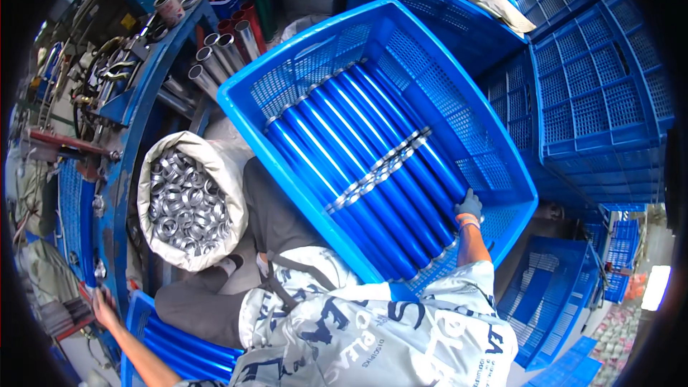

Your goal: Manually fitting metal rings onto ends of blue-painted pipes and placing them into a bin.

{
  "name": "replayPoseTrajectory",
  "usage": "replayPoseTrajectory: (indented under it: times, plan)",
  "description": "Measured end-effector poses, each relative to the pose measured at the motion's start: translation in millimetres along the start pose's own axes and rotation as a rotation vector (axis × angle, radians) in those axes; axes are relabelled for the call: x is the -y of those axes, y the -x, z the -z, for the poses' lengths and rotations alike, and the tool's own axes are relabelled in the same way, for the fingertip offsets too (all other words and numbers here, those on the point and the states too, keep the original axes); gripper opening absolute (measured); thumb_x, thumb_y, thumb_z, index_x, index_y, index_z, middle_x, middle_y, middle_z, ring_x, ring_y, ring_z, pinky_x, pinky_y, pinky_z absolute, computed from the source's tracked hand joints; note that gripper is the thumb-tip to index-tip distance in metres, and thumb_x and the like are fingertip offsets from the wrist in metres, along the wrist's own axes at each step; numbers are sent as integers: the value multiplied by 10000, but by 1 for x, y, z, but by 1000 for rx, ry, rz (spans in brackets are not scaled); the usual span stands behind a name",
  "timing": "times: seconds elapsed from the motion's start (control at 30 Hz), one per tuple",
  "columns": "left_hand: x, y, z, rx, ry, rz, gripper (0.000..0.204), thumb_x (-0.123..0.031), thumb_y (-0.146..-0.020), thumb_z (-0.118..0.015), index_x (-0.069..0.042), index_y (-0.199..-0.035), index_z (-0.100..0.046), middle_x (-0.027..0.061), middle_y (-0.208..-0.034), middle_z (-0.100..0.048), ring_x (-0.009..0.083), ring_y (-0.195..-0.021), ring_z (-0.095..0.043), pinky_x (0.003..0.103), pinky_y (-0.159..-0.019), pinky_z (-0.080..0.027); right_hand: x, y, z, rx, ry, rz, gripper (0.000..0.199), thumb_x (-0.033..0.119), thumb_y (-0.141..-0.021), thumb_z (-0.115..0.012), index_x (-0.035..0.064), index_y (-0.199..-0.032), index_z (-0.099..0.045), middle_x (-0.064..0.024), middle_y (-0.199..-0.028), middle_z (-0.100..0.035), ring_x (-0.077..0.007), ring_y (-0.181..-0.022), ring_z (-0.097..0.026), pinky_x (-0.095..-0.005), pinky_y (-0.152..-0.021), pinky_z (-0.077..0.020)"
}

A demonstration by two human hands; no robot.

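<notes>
My right hand (pixel 469 206), in a grey glove, is inside the large blue plastic basket (pixel 512 233). Its fingers curl at the near end of the rightmost blue tube (pixel 437 165). Shiny blue tubes (pixel 344 129) with silver ends lie side by side there in two rows, their ends meeting midway. Far to the left, my left hand (pixel 104 307) is closed at the lower end of another blue tube (pixel 87 236), which stands along the blue workbench (pixel 118 193). The picture is small and bent there, so the exact grip is hard to see.
Between bench and basket stands a white sack (pixel 233 226) of silver metal rings (pixel 188 204). A second blue crate (pixel 132 330) with blue tubes is beside my left forearm. Bare silver tubes (pixel 208 79) lie behind the sack. Stacked blue crates (pixel 588 93) line the right side.
</notes>
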State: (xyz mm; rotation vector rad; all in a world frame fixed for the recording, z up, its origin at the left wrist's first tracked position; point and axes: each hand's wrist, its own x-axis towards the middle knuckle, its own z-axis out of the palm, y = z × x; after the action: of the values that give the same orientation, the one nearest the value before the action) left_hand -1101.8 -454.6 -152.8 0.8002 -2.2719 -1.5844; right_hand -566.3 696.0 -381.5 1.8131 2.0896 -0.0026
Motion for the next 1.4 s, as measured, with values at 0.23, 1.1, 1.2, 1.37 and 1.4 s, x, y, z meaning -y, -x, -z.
replayPoseTrajectory:
  times: [0.23, 1.1, 1.2, 1.37, 1.4]
  plan:
    - [45, 217, -8, 786, -804, 307, 306, -347, -1051, -754, -53, -970, -770, 114, -898, -758, 205, -776, -719, 378, -655, -581, -55, 12, -88, -177, -210, 110, 739, 566, -1060, -683, 110, -1641, -652, -242, -1810, -470, -492, -1593, -539, -630, -1308, -450]
    - [159, 591, 420, -250, 203, 834, 102, -126, -870, -692, -37, -896, -652, 105, -671, -653, 277, -446, -577, 447, -420, -520, 620, 579, 55, 108, 224, 2129, 404, 379, -1093, -669, 122, -1347, -851, -154, -1375, -817, -394, -1265, -773, -538, -1019, -624]
    - [162, 517, 358, -64, 450, 321, 574, -278, -917, -722, 56, -1380, -662, 234, -1278, -770, 306, -1171, -738, 418, -1055, -589, 658, 548, -7, -282, 467, 2002, 304, 403, -1076, -669, 245, -1181, -906, -133, -1195, -861, -410, -1146, -809, -560, -915, -643]
    - [27, 364, 258, -331, 37, 190, 821, -275, -955, -906, 23, -1635, -557, 82, -1151, -736, 185, -1000, -722, 353, -947, -597, 642, 541, -4, 873, -574, 1557, 449, 466, -1044, -849, 76, -1267, -835, -80, -1182, -850, -388, -1215, -821, -530, -997, -658]
    - [-5, 344, 238, -257, -230, 229, 740, -246, -925, -909, 28, -1551, -624, 96, -1150, -762, 197, -965, -743, 368, -881, -619, 632, 551, 5, 884, -565, 1567, 449, 466, -1044, -849, 76, -1267, -835, -80, -1182, -850, -388, -1215, -821, -530, -997, -658]
